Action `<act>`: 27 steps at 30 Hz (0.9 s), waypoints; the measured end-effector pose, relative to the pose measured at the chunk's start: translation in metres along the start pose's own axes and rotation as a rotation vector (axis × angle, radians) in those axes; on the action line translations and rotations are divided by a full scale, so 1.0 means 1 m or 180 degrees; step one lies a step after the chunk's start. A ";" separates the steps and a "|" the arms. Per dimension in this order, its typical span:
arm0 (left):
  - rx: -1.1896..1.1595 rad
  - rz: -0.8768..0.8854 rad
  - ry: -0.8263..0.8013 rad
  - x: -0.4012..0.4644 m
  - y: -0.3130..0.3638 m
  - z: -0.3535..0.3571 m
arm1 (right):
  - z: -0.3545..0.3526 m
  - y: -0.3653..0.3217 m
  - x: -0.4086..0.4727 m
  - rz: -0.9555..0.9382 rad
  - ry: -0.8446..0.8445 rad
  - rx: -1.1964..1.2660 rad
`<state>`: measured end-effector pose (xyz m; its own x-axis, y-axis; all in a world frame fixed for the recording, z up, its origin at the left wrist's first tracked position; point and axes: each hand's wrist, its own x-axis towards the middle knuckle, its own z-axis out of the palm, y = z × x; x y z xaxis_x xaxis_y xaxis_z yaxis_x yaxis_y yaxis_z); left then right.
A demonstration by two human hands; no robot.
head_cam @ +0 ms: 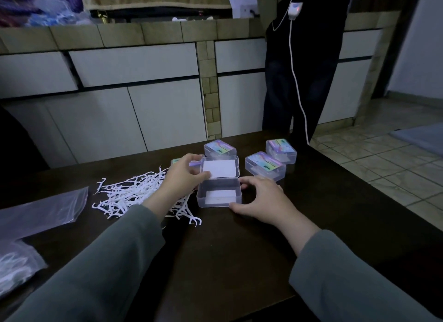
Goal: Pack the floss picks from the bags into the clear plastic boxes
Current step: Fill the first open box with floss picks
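Meanwhile, empty open box [218,192] steadied by both hands: left hand [183,175] pinches lid, right hand [260,196] curled on base. Loose floss picks [129,194] at 9 o'clock unpacked; three closed boxes [265,166] at 1 o'clock apparently filled.

I see bare dark table [227,254] near the open clear box [218,193]. Loose floss picks [129,194] crowd its left; three closed boxes [265,166] block far right.
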<state>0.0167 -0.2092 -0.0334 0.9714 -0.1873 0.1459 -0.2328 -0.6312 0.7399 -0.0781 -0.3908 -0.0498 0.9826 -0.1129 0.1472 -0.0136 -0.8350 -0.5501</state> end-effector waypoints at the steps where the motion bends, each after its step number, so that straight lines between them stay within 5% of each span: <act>1: 0.0054 0.0036 0.0007 -0.001 0.000 -0.002 | -0.001 -0.001 -0.002 -0.0015 0.0051 -0.0090; 14: 0.0920 0.0767 0.0797 -0.037 -0.045 -0.075 | 0.035 -0.097 -0.009 -0.1623 0.0275 -0.0261; 27: 0.1122 -0.0237 0.1228 -0.021 -0.130 -0.136 | 0.118 -0.184 0.079 -0.1110 0.0252 -0.1178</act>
<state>0.0331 -0.0214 -0.0434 0.9169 0.1164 0.3817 -0.0996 -0.8594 0.5014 0.0236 -0.1831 -0.0339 0.9235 0.1779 0.3399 0.2339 -0.9633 -0.1315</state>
